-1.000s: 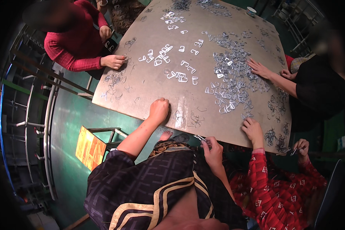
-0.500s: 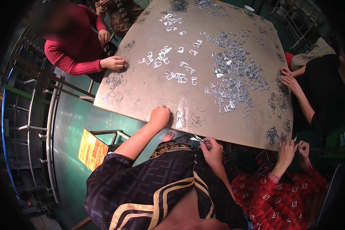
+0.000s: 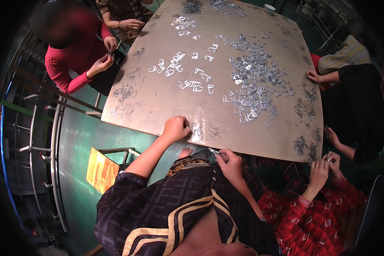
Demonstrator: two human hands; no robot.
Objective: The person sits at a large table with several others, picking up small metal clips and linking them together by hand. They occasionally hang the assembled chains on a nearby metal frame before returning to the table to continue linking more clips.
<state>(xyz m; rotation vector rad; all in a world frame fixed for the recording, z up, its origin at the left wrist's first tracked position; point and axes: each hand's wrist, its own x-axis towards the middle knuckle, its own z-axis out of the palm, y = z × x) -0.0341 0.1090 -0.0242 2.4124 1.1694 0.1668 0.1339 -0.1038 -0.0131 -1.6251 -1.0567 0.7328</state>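
My left hand [image 3: 176, 129] rests at the table's near edge. Its fingers are curled together beside a small heap of thin bent wires [image 3: 196, 129]; what they pinch, if anything, is hidden. Just off the edge, my right hand [image 3: 229, 164] is closed on a small silvery metal hook [image 3: 213, 150], which sticks out past the thumb and fingertips. More loose wires [image 3: 215, 132] lie on the tabletop near both hands. Bright J-shaped metal hooks [image 3: 196, 85] are scattered farther in, and a large pile of similar grey hooks [image 3: 257, 68] covers the middle right.
A brown table [image 3: 166, 102] spans the view. Co-workers sit around it: one in red at the far left [image 3: 66, 64], one in dark clothes at the right [image 3: 354, 102], one in patterned red close on my right [image 3: 315, 217]. A wooden stool [image 3: 102, 168] stands at left.
My right hand has shifted slightly left and up with the hook. My left hand stays in nearly the same place. The far-left co-worker's hands have come together off the table.
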